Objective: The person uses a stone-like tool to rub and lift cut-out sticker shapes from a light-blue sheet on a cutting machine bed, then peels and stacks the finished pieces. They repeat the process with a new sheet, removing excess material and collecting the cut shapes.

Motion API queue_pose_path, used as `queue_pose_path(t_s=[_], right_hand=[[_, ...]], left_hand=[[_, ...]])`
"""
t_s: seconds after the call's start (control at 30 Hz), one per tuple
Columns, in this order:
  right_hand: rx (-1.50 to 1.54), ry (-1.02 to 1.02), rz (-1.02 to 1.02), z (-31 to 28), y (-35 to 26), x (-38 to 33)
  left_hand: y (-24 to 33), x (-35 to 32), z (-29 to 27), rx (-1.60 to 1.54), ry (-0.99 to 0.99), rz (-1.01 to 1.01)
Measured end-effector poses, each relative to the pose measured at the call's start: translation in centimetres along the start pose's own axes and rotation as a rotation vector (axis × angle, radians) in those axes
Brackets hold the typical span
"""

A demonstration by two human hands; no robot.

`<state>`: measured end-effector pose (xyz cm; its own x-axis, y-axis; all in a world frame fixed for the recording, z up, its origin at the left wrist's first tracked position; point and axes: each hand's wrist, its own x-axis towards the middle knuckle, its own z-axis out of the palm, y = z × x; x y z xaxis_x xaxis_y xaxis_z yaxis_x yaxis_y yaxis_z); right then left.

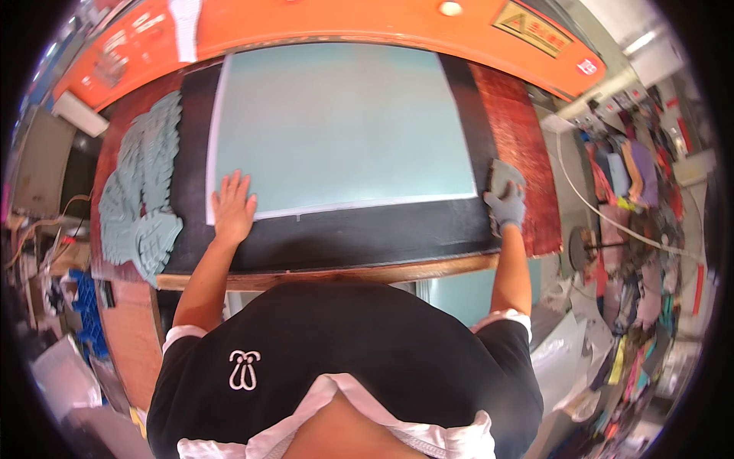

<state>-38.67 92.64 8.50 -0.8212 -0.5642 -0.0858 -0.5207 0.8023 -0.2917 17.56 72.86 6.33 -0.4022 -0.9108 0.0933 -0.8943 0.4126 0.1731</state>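
Note:
A large pale blue-green sheet (344, 130) with a white edge lies flat on a black board (367, 237). My bare left hand (234, 210) rests on the sheet's near left corner, its fingers stretched out and slightly apart. On the right, my right hand (508, 206) wears a grey glove. Its fingers are closed on a small grey-brown block-like piece (505, 177), which stands at the board's right edge, beside the sheet. The underside of that piece is hidden, and its exact kind does not show.
An orange machine beam (321, 23) spans the far side, with a yellow warning label. Stacked blue-green cut pieces (141, 183) with scalloped edges cover the table's left side. Reddish worn boards (527, 153) flank the black board. Coloured scraps (631, 283) crowd the far right.

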Motion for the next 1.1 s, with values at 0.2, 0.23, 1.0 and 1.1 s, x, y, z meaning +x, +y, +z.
queue_pose_path(t_s=[0.2,0.23,1.0,1.1], right_hand=[[0.168,0.149,-0.192,1.2,2.1,1.1],[0.554,-0.014,-0.082,0.9,2.3,1.5],[0.679,-0.140,-0.623,11.5,-44.5,-23.0],[0.273,-0.132,-0.623,13.4,-46.4,-25.1]], left_hand=[[-3.6,-1.8,-1.6,-0.099,0.002,-0.070],[-4.1,-2.1,-1.7,-0.115,0.020,-0.073],[-9.7,-0.3,-0.4,-0.655,0.197,0.235],[-9.8,-0.2,-0.6,-0.656,0.194,0.253]])
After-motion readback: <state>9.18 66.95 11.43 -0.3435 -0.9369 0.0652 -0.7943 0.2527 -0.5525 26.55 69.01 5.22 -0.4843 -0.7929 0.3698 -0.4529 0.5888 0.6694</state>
